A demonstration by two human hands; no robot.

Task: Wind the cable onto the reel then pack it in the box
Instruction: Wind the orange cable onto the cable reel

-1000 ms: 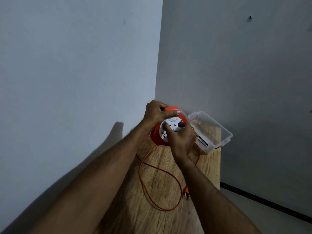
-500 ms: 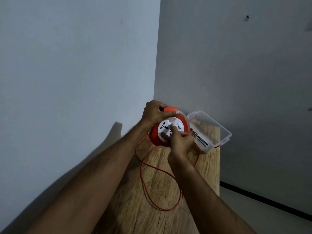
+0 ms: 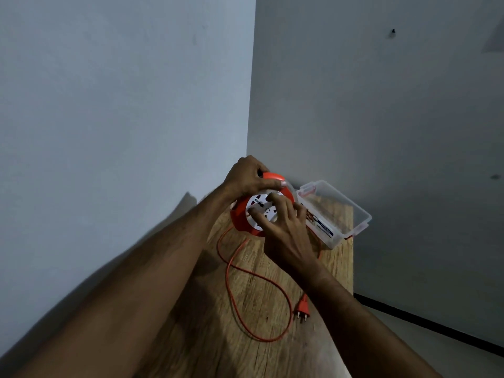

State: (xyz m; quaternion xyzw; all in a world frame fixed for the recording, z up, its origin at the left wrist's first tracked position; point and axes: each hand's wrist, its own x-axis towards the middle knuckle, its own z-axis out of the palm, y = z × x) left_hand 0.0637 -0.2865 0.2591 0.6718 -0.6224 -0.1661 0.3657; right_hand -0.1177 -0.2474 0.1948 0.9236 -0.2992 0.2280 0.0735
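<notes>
the left hand (image 3: 246,175) is wrapped around the top of the orange reel (image 3: 240,218), with its fingers curled over the handle part and its thumb laid along the front. it has a firm hold of the reel. the reel stands on its edge near the far end of the wooden surface (image 3: 261,301), close to the corner where the two walls meet.

the right hand (image 3: 283,230) is spread open over the white round face (image 3: 259,211) of the reel. its fingertips (image 3: 270,197) press on that white face, which has small plug holes in it. the hand is not closed around anything; it only touches the face with its fingers apart.

the orange cable (image 3: 231,274) comes out from the bottom of the reel and lies loose on the surface. it snakes toward the near side, makes a big loop, and curves back up. the orange plug (image 3: 302,308) at its end lies flat near the right edge of the surface, just beside the right arm, with its metal pins pointing toward the near side.

the clear plastic box (image 3: 338,214) sits at the far right corner of the surface, just beside the reel. it is open at the top. it has red clips on its ends and a label on its near side. some small things lie inside it, but they are too small to tell.
</notes>
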